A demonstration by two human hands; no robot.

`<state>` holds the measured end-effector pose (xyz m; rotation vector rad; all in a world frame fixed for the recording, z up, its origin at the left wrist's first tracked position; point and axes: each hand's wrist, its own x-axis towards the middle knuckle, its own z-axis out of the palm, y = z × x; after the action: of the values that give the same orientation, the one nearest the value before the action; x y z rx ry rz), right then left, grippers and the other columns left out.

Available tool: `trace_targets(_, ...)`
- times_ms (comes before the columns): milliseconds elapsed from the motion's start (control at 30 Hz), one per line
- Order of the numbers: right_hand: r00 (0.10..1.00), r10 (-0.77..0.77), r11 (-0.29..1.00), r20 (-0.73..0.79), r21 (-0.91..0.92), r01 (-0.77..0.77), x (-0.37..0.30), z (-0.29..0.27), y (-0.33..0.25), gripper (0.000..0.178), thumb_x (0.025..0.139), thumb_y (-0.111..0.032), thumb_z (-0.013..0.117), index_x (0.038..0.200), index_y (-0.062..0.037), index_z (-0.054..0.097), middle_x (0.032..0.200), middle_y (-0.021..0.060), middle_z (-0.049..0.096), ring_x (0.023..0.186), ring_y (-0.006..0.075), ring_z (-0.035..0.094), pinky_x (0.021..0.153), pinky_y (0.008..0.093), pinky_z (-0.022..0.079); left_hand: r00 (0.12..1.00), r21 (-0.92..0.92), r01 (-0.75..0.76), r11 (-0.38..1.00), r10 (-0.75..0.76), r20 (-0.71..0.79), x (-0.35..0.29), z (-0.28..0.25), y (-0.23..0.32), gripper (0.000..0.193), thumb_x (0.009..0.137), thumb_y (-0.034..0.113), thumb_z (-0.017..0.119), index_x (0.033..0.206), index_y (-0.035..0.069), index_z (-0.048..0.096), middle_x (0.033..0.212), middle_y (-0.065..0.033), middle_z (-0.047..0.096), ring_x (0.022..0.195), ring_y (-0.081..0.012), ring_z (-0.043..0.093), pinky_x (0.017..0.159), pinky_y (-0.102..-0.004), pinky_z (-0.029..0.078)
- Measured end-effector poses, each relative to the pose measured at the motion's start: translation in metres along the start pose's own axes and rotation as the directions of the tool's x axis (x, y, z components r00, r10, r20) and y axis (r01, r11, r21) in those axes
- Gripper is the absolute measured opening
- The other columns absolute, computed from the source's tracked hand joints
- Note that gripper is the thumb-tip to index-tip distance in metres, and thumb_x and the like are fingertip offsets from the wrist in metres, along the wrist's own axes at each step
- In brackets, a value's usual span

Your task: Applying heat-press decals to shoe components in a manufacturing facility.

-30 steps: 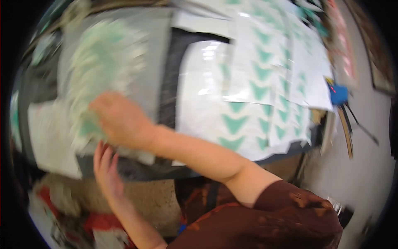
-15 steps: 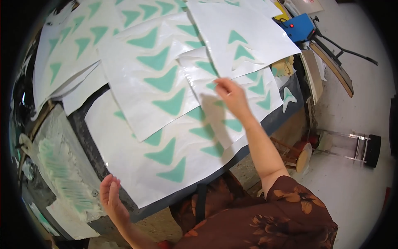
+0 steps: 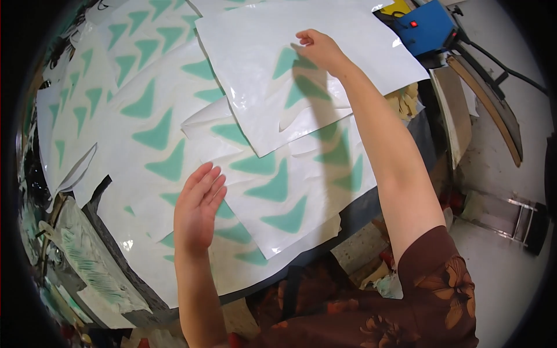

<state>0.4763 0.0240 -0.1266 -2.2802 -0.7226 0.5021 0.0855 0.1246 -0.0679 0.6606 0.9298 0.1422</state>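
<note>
My left hand (image 3: 199, 210) is raised over the near left part of the layered sheets, fingers stretched out and holding nothing visible. Beside its fingertips runs the left edge of a middle white sheet (image 3: 243, 191) with green arrowhead shapes. Farther away on the right, my right hand (image 3: 320, 51) is over the top white sheet (image 3: 249, 40), its fingers loosely bent and apart from the thumb. Nothing shows between them. Just below that hand are two green arrowhead shapes (image 3: 283, 62), partly under the arm's shadow. I cannot tell whether either hand touches the sheets.
More green-patterned sheets (image 3: 142, 35) overlap toward the far left. A green-smeared strip (image 3: 87, 255) lies at the left edge. Beyond the table's right side are a blue device (image 3: 426, 29) with a red light, a leaning board (image 3: 452, 110) and a metal-framed object (image 3: 510, 217).
My left hand has moved right and away from me, from the table's left edge to over the sheets. My right hand has reached farther away, over the top sheet. The view has shifted slightly.
</note>
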Motion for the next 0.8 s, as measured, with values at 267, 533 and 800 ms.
trace_targets(267,0.989,-0.077,0.989,0.129,-0.114,0.092,0.03,0.0,-0.02,0.036,0.082,-0.016,0.06,0.116,-0.0052,0.062,0.105,0.0061,0.063,0.1,0.0176,0.057,0.088,0.0303,0.046,0.995,0.062,0.035,0.997,-0.029,-0.101,0.065,0.059,-0.008,0.051,0.093,0.018,0.055,0.137,-0.003,0.039,0.121,-0.0124,0.053,0.111,-0.0203,0.053,0.096,-0.032,0.045)
trace_targets(533,0.963,-0.081,0.749,0.256,0.653,-0.111,-0.14,-0.058,-0.013,0.024,0.089,-0.008,0.058,0.111,-0.0007,0.062,0.091,0.0025,0.061,0.083,0.0092,0.054,0.076,0.0222,0.044,0.989,0.391,0.118,0.913,-0.071,-0.133,0.105,0.079,0.006,0.03,0.086,0.019,0.062,0.109,0.0,0.059,0.086,-0.0012,0.058,0.071,-0.0094,0.052,0.064,-0.0233,0.043)
trace_targets(800,0.725,-0.082,0.731,0.684,0.536,-0.422,-0.2,-0.022,-0.017,0.028,0.09,-0.005,0.055,0.118,-0.0024,0.058,0.098,0.0036,0.062,0.087,0.01,0.055,0.077,0.0242,0.046,0.99,0.445,-0.134,0.885,0.099,0.1,0.105,0.136,0.063,0.011,0.084,0.015,0.063,0.085,0.004,0.06,0.077,0.0006,0.058,0.067,-0.0085,0.052,0.063,-0.0225,0.044)
